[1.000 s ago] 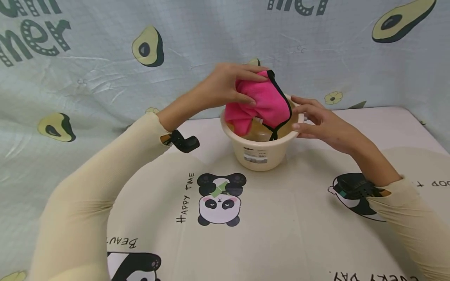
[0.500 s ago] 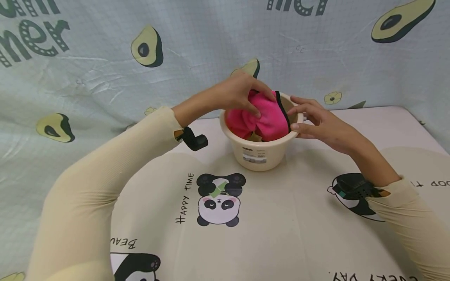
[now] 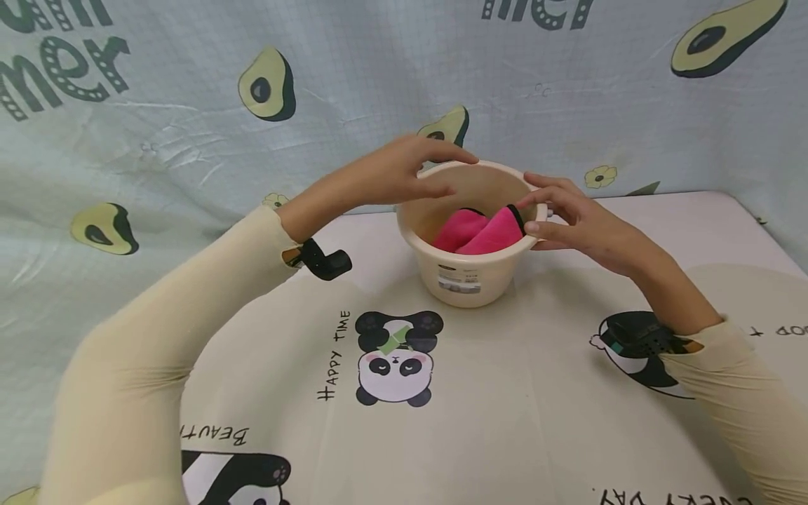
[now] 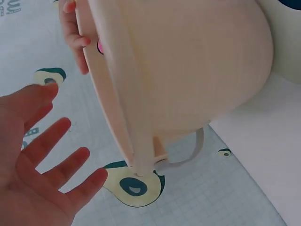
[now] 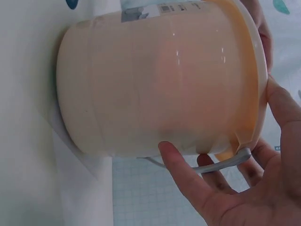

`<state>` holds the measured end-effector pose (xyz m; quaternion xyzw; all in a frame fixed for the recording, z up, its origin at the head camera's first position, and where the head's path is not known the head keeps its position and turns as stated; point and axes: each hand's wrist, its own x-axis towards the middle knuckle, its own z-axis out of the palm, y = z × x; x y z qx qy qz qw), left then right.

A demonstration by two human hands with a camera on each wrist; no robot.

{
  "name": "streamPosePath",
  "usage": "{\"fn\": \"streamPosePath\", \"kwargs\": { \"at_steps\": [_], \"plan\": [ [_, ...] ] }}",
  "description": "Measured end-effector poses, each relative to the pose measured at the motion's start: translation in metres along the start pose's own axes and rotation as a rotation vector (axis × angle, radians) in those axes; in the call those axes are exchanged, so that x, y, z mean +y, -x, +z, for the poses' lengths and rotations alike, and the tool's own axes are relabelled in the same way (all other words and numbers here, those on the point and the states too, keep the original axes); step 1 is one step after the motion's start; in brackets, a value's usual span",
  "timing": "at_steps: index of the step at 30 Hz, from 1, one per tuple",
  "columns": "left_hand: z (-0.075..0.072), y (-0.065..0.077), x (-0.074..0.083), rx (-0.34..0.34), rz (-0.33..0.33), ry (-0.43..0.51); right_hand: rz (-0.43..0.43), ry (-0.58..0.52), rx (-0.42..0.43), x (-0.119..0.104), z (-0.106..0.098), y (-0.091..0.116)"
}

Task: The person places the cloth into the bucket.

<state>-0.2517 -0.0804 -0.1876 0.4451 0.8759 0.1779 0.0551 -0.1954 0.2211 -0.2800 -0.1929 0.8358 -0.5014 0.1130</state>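
A cream plastic bucket (image 3: 467,280) stands upright on the table, with a label on its front. Inside it lies a bright pink cloth (image 3: 492,235) with black edging, partly hidden by the front wall. My left hand (image 3: 404,168) is over the bucket's left rim, fingers apart and holding nothing; the left wrist view shows the left hand (image 4: 47,160) palm up beside the rim. My right hand (image 3: 587,221) grips the bucket's right rim. In the right wrist view, fingers of the right hand (image 5: 263,188) reach past the grey handle (image 5: 225,165).
The table (image 3: 492,407) has a cover printed with pandas and lettering. Behind it hangs a pale curtain (image 3: 353,84) with avocado prints, close to the bucket's back. A black wrist camera (image 3: 325,259) sits under the left wrist.
My left hand lowers the pink cloth into the bucket, lets it go and draws back up to the left. The cloth sinks below the rim. My right hand stays on the rim.
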Motion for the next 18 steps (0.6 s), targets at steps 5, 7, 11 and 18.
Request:
{"fn": "streamPosePath", "kwargs": {
  "at_steps": [5, 7, 11, 18],
  "plan": [
    [0.010, 0.018, 0.000, 0.077, -0.025, 0.009, -0.021, 0.056, 0.010, 0.002, -0.005, 0.003],
    [0.014, 0.028, 0.000, 0.117, -0.019, -0.002, -0.061, 0.083, -0.001, 0.006, -0.007, 0.004],
    [0.022, 0.056, -0.003, 0.186, -0.058, -0.044, -0.172, 0.022, -0.053, 0.017, -0.007, 0.003],
    [0.037, 0.102, -0.016, 0.271, -0.140, -0.199, -0.298, 0.075, 0.054, 0.027, -0.015, 0.018]
  ]
}}
